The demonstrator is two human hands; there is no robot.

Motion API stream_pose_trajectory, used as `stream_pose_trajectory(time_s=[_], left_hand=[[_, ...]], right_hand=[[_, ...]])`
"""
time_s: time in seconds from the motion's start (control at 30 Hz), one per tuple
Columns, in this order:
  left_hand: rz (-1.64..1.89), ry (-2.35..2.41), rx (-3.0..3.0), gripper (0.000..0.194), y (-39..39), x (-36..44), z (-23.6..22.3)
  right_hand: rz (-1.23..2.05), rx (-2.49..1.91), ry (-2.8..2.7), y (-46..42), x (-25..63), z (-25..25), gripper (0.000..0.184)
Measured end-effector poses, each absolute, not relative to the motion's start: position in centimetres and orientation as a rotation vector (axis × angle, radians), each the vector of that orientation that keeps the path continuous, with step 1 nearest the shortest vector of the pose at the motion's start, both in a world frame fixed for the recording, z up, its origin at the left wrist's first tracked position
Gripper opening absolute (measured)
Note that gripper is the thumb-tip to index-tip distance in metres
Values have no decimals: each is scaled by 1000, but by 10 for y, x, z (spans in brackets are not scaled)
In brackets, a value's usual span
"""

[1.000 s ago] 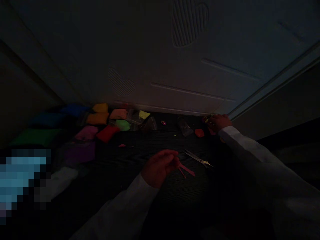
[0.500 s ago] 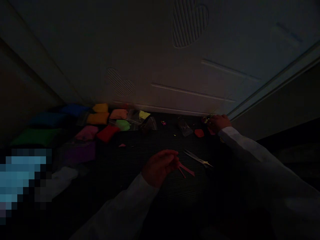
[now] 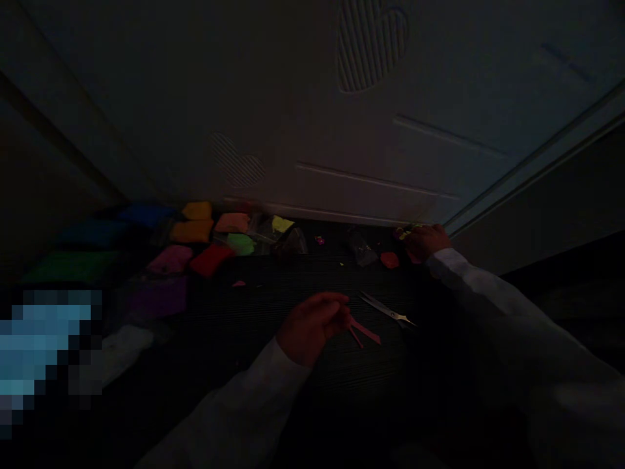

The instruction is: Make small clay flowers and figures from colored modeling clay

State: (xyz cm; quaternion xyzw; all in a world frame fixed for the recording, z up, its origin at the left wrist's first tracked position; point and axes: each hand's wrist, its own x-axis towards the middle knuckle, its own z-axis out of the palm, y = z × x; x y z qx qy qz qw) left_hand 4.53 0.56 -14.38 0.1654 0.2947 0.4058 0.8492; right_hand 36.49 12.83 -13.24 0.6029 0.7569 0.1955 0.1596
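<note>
In dim light, my left hand (image 3: 312, 326) is curled over the dark table, thumb drawn in toward the fingers. Two pink strips (image 3: 366, 331) stretch out from beside its fingertips; whether they are gripped or lie behind the hand I cannot tell. To the right of them lies a pair of metal scissors (image 3: 388, 311), blades slightly apart. My right hand (image 3: 428, 242) reaches to the far right by the panel, its fingers closed among small yellow and purple pieces (image 3: 403, 233). What it pinches is hidden. A red flat lump (image 3: 389, 260) rests just left of it.
Several bags of coloured clay, among them a red one (image 3: 211, 260) and a green one (image 3: 73, 267), cover the left side. A clear bag (image 3: 361, 249) and a small purple piece (image 3: 319, 240) lie along the white panel (image 3: 312, 117). Pink scrap (image 3: 239, 283) sits nearer.
My right hand's fingers have shifted slightly over the small pieces at the far right. My left hand, the pink strips and the scissors stay in place.
</note>
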Motion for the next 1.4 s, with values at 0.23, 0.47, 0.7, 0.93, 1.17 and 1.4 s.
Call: stream_pose_trajectory(time_s=[0.23,0.47,0.7,0.93,1.17,1.4], left_hand=[[858,629,351,13,6,46,-144],[861,614,350,14,6,45,-146],[857,623,334,14,6,44,-144],[863,605,342,14,5,45,-145],[866,596,346,14,5,45,-146],[862,590,361,12,5,45,-149]], right_hand=[[570,1696,2190,131,364,-131,29],[605,1670,2214,134,365,-126,28],[609,1675,2197,138,368,-130,28],[588,1724,2188,141,372,-134,28],[579,1751,2219,134,369,-127,27],[543,1772,2513,126,309,-113,26]])
